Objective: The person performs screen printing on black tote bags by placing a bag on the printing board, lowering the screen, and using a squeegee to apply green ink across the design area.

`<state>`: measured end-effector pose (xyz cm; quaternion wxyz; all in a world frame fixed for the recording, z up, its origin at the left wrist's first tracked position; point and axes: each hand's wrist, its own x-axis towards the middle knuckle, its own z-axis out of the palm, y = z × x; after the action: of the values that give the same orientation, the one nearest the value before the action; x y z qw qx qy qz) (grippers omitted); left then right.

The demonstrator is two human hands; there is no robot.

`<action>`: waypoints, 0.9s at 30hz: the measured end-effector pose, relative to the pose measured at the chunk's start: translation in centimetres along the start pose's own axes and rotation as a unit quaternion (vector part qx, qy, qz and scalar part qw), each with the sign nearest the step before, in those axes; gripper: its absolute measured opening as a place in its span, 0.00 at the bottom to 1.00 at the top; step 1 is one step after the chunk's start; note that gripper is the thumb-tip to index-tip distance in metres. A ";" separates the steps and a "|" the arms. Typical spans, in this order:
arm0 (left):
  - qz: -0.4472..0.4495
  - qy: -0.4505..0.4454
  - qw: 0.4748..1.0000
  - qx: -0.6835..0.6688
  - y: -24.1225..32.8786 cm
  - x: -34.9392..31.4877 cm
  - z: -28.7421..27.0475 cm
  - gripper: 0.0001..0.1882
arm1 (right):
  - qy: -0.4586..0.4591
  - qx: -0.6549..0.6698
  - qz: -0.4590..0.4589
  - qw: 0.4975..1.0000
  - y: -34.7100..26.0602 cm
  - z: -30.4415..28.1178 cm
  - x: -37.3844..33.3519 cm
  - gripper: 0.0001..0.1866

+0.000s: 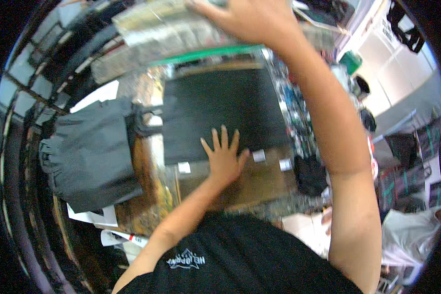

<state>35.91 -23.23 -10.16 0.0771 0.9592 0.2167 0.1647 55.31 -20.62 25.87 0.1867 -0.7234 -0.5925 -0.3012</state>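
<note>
A flat black piece of cloth (pixel 220 100) lies on a brown board (pixel 262 183), with what look like dark straps (pixel 148 120) at its left edge. My left hand (pixel 224 159) rests on the cloth's near edge, fingers spread and palm down. Higher up, my right hand (pixel 262 19) reaches over the far side with its thumb stretched out to the left. The picture's upper edge cuts off its other fingers, so whether it holds anything is hidden. Small white tabs (pixel 258 156) sit along the cloth's near edge.
To the left lies a pile of black cloth (pixel 90 154) over white sheets. A blurred frame-like block (pixel 132 59) with a green strip (pixel 206 55) crosses the far side. Paint-stained clutter (pixel 299 117) and a crumpled black cloth (pixel 309 175) border the right.
</note>
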 end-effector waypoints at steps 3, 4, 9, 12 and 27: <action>-0.024 -0.026 0.999 -0.027 -0.5 0.0 -0.7 0.44 | 0.096 -0.043 0.012 0.994 1.0 1.5 -0.9 0.35; -0.035 -0.030 0.998 -0.048 -0.6 0.0 -1.6 0.45 | 0.078 -0.048 0.019 0.996 0.7 1.1 -1.2 0.35; -0.139 0.084 0.916 -0.366 -7.5 2.7 -11.9 0.45 | 0.090 -0.035 0.013 0.995 -0.6 0.4 -3.0 0.32; -0.137 0.231 0.765 -0.586 -11.2 2.8 -17.9 0.54 | 0.083 -0.018 0.022 0.996 -2.6 -0.3 -5.8 0.29; -0.160 0.188 0.953 -0.172 -12.7 -10.7 -8.6 0.59 | -0.206 0.059 0.044 0.976 -6.3 8.0 -22.6 0.38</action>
<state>18.81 -15.93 -7.98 0.2244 0.8356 0.3463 0.3627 48.30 -31.03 4.49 0.1162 -0.7833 -0.6021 -0.1022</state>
